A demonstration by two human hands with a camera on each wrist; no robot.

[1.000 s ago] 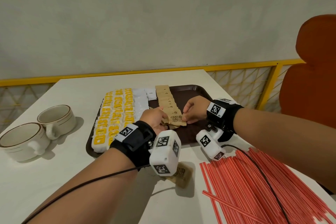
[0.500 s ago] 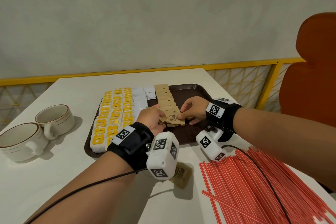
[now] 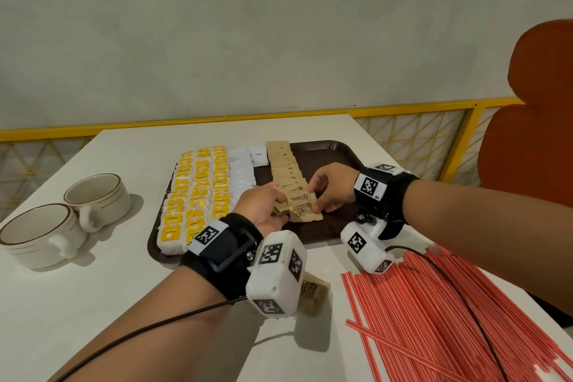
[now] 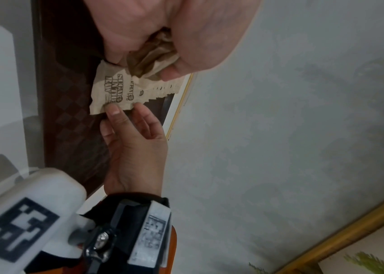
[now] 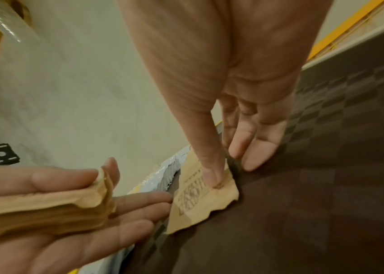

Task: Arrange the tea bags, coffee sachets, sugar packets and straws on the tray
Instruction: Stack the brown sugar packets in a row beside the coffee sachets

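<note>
- Sugar packets [image 3: 288,170] run as an overlapping brown column up the middle of the tray [image 3: 338,158], from about 6 o'clock towards 12 o'clock; the nearest packet [image 3: 302,211] is the one being set down
- Right hand [image 3: 330,186] pins that nearest packet at its 3 o'clock edge: in the right wrist view the thumb presses on its top face while the other fingers [image 5: 256,153] lie fairly straight on the tray beside it, so it reads as a light pinch rather than a fist
- Left hand [image 3: 263,208] sits just at 9 o'clock of the column, fingers curled round a spare stack of sugar packets [image 5: 45,209], gripping them firmly in the palm
- Tea bags [image 3: 198,192] with yellow labels fill the tray's 9 o'clock side in neat rows, and white sachets [image 3: 240,170] stand in a column between them and the sugar; these groups look finished
- Bare tray floor is left at 3 o'clock, likely meant for what remains
- Straws [image 3: 434,313], red and white, lie loose on the table [image 3: 93,304] at about 4 o'clock of the tray, none yet on it
- One brown packet [image 3: 313,295] lies on the table at 6 o'clock, partly hidden by the left wrist camera
- Judged overall, the job is well past halfway, with the held stack, the stray packet and all straws to go
- Two cups [image 3: 62,220] stand at 9 o'clock, well apart from the tray
</note>
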